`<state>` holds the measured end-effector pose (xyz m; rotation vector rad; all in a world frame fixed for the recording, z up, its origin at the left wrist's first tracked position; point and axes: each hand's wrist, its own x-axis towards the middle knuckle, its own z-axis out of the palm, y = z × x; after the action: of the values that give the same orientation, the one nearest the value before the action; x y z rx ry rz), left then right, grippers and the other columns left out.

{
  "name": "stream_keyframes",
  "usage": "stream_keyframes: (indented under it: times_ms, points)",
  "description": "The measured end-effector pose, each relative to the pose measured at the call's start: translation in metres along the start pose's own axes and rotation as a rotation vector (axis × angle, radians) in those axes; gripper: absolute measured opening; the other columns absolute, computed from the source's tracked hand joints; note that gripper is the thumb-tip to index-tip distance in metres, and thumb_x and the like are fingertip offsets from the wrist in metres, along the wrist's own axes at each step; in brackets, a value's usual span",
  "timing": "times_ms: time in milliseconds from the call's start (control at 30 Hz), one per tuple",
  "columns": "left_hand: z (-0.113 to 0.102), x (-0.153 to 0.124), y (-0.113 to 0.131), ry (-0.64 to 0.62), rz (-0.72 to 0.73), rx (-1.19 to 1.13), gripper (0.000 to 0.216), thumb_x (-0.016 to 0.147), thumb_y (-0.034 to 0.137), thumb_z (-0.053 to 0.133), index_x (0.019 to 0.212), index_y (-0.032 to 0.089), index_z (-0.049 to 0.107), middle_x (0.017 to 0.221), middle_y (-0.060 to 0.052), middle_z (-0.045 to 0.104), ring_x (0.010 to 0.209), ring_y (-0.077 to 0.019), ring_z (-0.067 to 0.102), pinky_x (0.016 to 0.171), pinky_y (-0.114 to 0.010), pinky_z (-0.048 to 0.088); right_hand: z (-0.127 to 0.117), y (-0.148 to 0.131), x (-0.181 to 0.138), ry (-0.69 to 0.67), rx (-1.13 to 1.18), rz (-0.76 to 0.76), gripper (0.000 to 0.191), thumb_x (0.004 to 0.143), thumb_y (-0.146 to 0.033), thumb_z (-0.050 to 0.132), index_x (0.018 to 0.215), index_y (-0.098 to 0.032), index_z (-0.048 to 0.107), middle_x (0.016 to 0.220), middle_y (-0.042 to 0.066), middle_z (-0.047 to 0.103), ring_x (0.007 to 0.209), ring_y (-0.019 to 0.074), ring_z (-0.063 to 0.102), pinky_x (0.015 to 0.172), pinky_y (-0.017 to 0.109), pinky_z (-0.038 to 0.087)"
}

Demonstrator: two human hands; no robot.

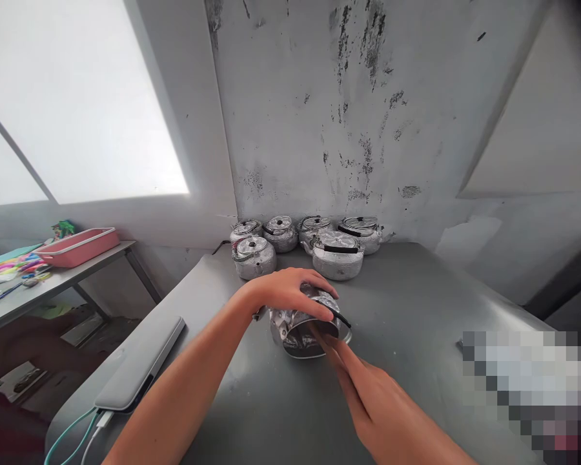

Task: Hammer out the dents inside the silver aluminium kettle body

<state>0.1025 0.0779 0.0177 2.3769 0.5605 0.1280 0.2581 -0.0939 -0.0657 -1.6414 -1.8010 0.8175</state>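
Note:
A silver metal kettle (279, 329) lies tilted on the grey table, its dark round opening facing me. Across its upper side rests my left hand (290, 290), fingers curled over the body and thumb beside the black handle (339, 318). My right hand (363, 381) reaches into the opening from the lower right. Its fingers are pressed together, blurred, with the tips inside the kettle, so anything between them is hidden. Just beyond stand two lidded kettles, one on the left (255, 261) and one on the right (337, 263).
Several more kettles (281, 236) line the wall behind. A grey power bank (140, 368) with cables (104, 420) lies at the table's left edge. On a side table are a pink tray (80, 248) and colourful small items (17, 268). A pixelated patch covers the right side.

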Motion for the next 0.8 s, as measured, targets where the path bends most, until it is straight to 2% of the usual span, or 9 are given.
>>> stream_keyframes:
  times_ms: [167, 300, 367, 533, 633, 800]
  points:
    - [-0.0005, -0.0006, 0.0001, 0.003, -0.005, -0.006, 0.049, 0.076, 0.053, 0.072, 0.121, 0.033, 0.069, 0.139, 0.001, 0.056, 0.128, -0.0279, 0.050, 0.105, -0.033, 0.042, 0.0028, -0.0013, -0.0004, 0.037, 0.017, 0.003, 0.051, 0.103, -0.030, 0.031, 0.154, -0.032, 0.034, 0.136, 0.008, 0.062, 0.120, 0.0255, 0.062, 0.095, 0.033, 0.048]
    - [-0.0005, -0.0006, -0.0003, 0.002, -0.005, -0.006, 0.049, 0.077, 0.053, 0.072, 0.121, 0.033, 0.069, 0.138, 0.001, 0.056, 0.128, -0.0274, 0.051, 0.104, -0.032, 0.043, 0.0025, -0.0033, -0.0010, 0.016, 0.036, 0.062, 0.050, 0.103, -0.033, 0.031, 0.152, -0.033, 0.036, 0.131, 0.008, 0.066, 0.111, 0.0264, 0.067, 0.089, 0.034, 0.051]
    - [-0.0004, -0.0003, -0.0007, 0.002, -0.002, -0.004, 0.049, 0.077, 0.053, 0.072, 0.121, 0.033, 0.069, 0.138, 0.001, 0.056, 0.128, -0.0269, 0.051, 0.104, -0.031, 0.042, 0.0013, -0.0047, -0.0010, 0.034, 0.037, 0.070, 0.049, 0.103, -0.034, 0.030, 0.151, -0.033, 0.037, 0.133, 0.008, 0.064, 0.114, 0.0259, 0.065, 0.091, 0.034, 0.050]
    - [-0.0001, 0.0010, -0.0026, -0.003, 0.001, -0.007, 0.051, 0.077, 0.055, 0.072, 0.122, 0.033, 0.068, 0.138, 0.001, 0.056, 0.128, -0.0265, 0.051, 0.104, -0.031, 0.042, -0.0006, -0.0076, 0.0002, -0.002, 0.057, 0.105, 0.050, 0.103, -0.035, 0.027, 0.153, -0.033, 0.032, 0.124, 0.008, 0.068, 0.106, 0.0250, 0.068, 0.086, 0.034, 0.052]
    - [0.0000, 0.0009, -0.0033, 0.004, 0.009, -0.010, 0.051, 0.076, 0.054, 0.072, 0.122, 0.033, 0.068, 0.138, 0.001, 0.056, 0.129, -0.0271, 0.050, 0.105, -0.032, 0.042, 0.0005, -0.0073, 0.0007, 0.030, 0.058, 0.102, 0.050, 0.103, -0.034, 0.026, 0.153, -0.032, 0.032, 0.128, 0.008, 0.066, 0.118, 0.0251, 0.062, 0.093, 0.034, 0.049]
    - [0.0000, 0.0000, -0.0028, 0.004, 0.006, -0.006, 0.050, 0.076, 0.054, 0.072, 0.121, 0.033, 0.069, 0.137, 0.000, 0.057, 0.127, -0.0275, 0.051, 0.105, -0.032, 0.042, 0.0042, -0.0021, 0.0001, 0.003, 0.034, 0.105, 0.054, 0.102, -0.032, 0.029, 0.156, -0.030, 0.026, 0.123, 0.008, 0.069, 0.116, 0.0262, 0.064, 0.094, 0.034, 0.049]
